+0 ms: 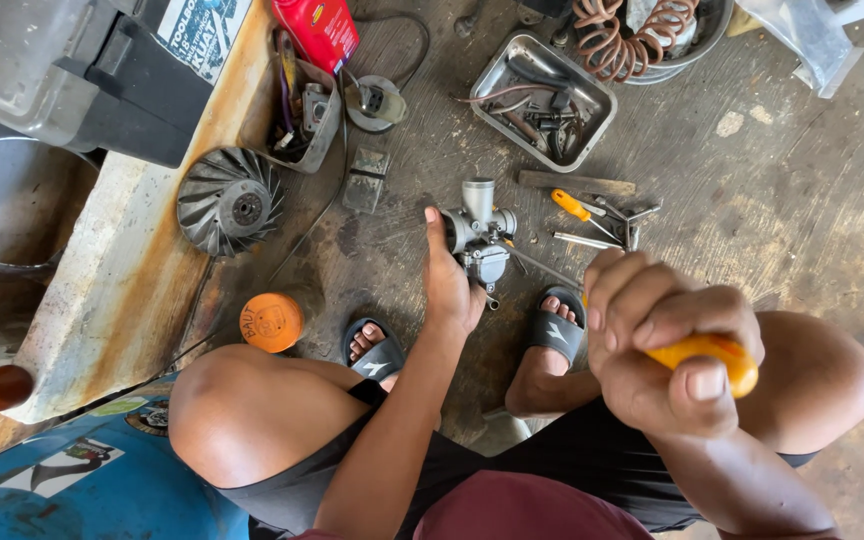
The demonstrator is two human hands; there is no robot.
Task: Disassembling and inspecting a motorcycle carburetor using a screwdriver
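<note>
Screwdriver work on a carburetor, tool raised off the part.
Left hand point(449, 285) clamps the carburetor point(480, 240); right hand point(667, 350) fists the orange-handled screwdriver point(717, 358), whose tip needs seating next.

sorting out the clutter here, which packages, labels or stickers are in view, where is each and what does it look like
Toolbox label: top left, on the grey toolbox lid, a white and blue rectangle with dark print.
Red container: top centre, glossy red with a small yellow label.
Orange cap: on the floor by the left knee, round, with faint raised marks.
Blue panel decal: bottom left, white and dark graphic on blue.
No screens.
</note>
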